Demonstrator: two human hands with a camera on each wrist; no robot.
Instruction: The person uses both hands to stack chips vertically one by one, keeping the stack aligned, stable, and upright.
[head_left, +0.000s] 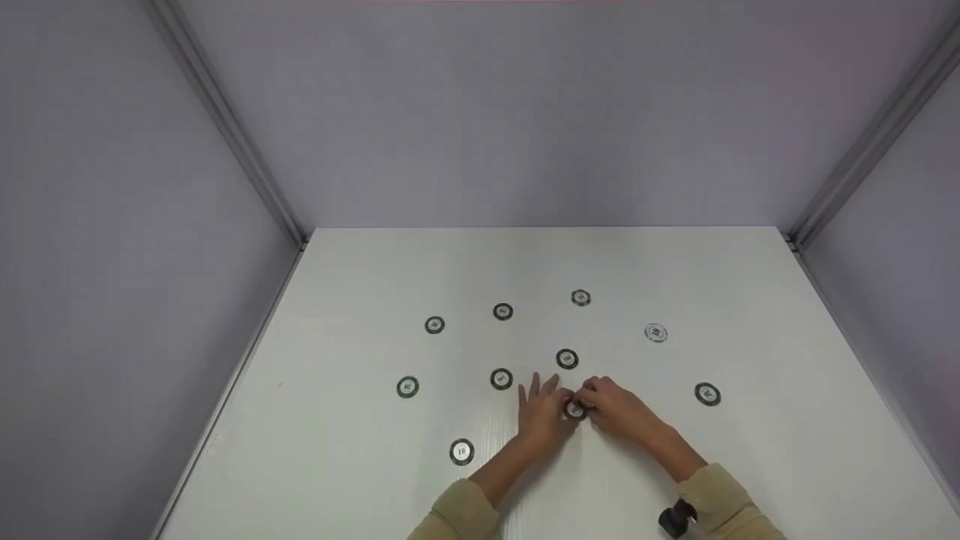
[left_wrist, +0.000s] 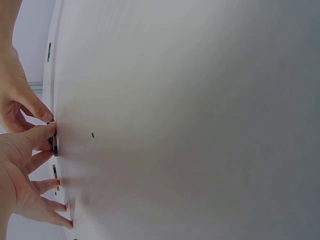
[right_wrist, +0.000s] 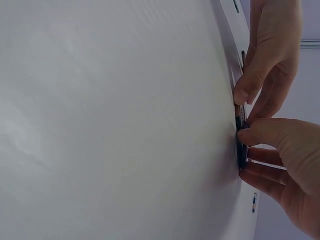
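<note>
Several round chips with dark rims lie scattered on a white table (head_left: 750, 465). Both hands meet over one chip (head_left: 575, 409) near the table's middle front. My left hand (head_left: 541, 414) has its thumb and a finger at the chip's left edge, with its other fingers spread flat on the table. My right hand (head_left: 611, 409) curls round the chip's right edge. In the left wrist view the chip (left_wrist: 55, 147) shows as a dark sliver at my left hand (left_wrist: 22, 175). The right wrist view has the chip's edge (right_wrist: 241, 150) pinched by my right hand (right_wrist: 285, 165), and my left hand (right_wrist: 267, 55) is above it.
Other chips lie at the left (head_left: 407, 387), front left (head_left: 461, 451), just behind the hands (head_left: 567, 358) (head_left: 501, 379), further back (head_left: 502, 311) (head_left: 580, 298) and right (head_left: 707, 394). A paler chip (head_left: 656, 333) sits back right. Grey walls enclose three sides of the table.
</note>
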